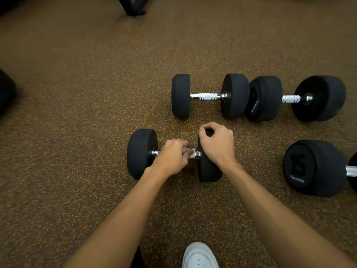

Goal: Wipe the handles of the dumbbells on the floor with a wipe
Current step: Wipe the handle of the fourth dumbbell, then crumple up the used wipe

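Note:
A black dumbbell with a chrome handle lies on the speckled floor right in front of me. My left hand is wrapped over its handle and holds a white wipe against the metal near the right end. My right hand grips the top of that dumbbell's right head. Two more dumbbells lie end to end farther back: one in the middle and one to its right, both handles bare. A fourth dumbbell, marked 15, lies at the right edge, partly cut off.
My white shoe stands at the bottom edge. A black frame leg stands at the top, and a dark object shows at the left edge. Brown speckled rubber floor stretches to the left.

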The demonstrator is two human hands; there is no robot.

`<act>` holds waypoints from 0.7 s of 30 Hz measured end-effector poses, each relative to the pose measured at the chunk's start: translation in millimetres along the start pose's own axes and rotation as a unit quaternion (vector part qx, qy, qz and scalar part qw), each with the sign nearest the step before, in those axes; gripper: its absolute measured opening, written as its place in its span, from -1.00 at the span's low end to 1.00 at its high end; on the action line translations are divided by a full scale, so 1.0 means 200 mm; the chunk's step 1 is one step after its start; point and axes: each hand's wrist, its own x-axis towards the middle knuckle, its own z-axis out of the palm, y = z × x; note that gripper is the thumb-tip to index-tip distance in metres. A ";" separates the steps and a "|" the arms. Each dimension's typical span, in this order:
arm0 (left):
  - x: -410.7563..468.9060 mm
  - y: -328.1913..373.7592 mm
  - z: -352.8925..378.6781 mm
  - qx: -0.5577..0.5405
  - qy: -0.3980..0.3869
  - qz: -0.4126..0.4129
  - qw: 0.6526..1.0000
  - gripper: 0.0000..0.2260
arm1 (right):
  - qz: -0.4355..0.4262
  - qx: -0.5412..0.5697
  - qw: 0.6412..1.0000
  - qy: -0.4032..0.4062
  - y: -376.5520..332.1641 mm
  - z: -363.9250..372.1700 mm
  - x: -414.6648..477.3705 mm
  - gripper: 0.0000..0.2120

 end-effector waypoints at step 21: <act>-0.07 0.66 -0.17 -0.297 0.115 0.030 0.947 -0.96 | -0.052 0.092 0.994 0.003 -0.04 -0.63 -0.26 -0.75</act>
